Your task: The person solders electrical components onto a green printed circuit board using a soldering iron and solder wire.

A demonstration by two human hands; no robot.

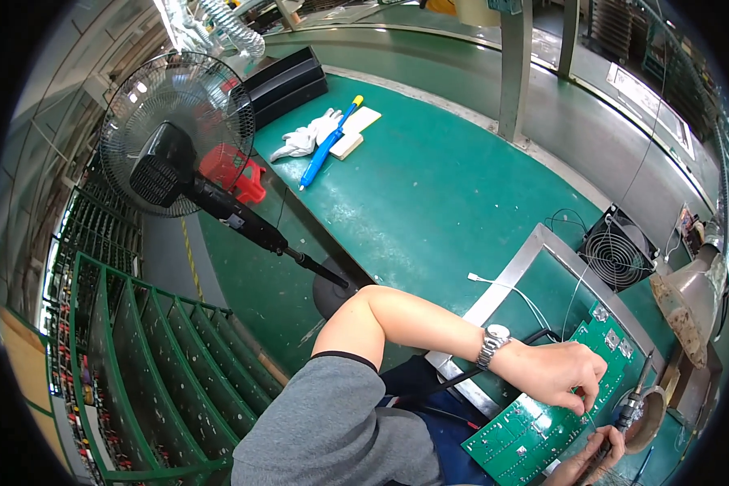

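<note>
My left hand (555,374), with a wristwatch (492,344) on its wrist, hovers over a green circuit board (506,441). Its thumb and fingertips pinch a thin solder wire, part of which trails behind the hand as a pale strand (575,296). At the lower right, my right hand (595,460) grips a soldering iron (627,411) by its handle, the metal tip angled up and away at the board's right side. The board lies slanted across a metal frame (494,304), solder points and parts facing up. My fingers partly hide the board's lower right edge.
Right of the board stand a round tin-like holder (650,417) and a black cooling fan (618,255). A white-plugged cable (506,283) crosses the frame. Farther back on the green bench lie gloves (300,139) and a blue desoldering pump (322,158). A pedestal fan (170,162) and green racks (154,356) stand left.
</note>
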